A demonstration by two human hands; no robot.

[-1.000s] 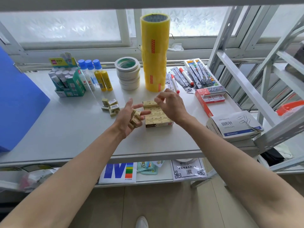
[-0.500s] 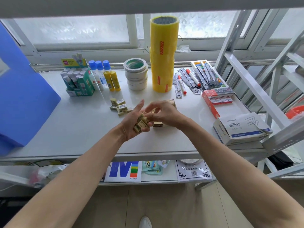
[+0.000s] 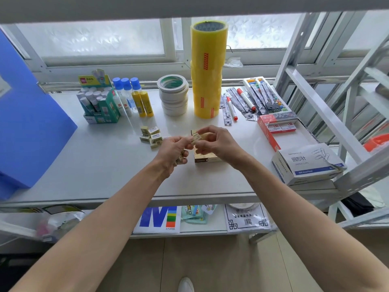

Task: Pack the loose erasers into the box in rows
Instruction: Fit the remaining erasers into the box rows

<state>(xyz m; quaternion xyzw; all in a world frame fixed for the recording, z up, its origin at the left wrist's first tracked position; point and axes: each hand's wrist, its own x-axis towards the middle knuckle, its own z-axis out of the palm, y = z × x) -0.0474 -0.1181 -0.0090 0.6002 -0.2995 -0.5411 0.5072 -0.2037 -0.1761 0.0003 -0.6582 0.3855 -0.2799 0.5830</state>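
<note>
Several erasers [image 3: 180, 158] sit clutched in your left hand [image 3: 171, 150]; your right hand [image 3: 216, 143] pinches one eraser [image 3: 195, 137] above the box [image 3: 203, 158] (mostly hidden). Beyond your left hand, loose erasers [image 3: 152, 134] lie clustered.

Left grip [image 3: 175, 149]: my fingers curl round a small stack, thumb up.
Right grip [image 3: 216, 142]: my fingertips pinch one piece, just beside the left.
Forearms: both bare, reaching forward, converging.
</note>
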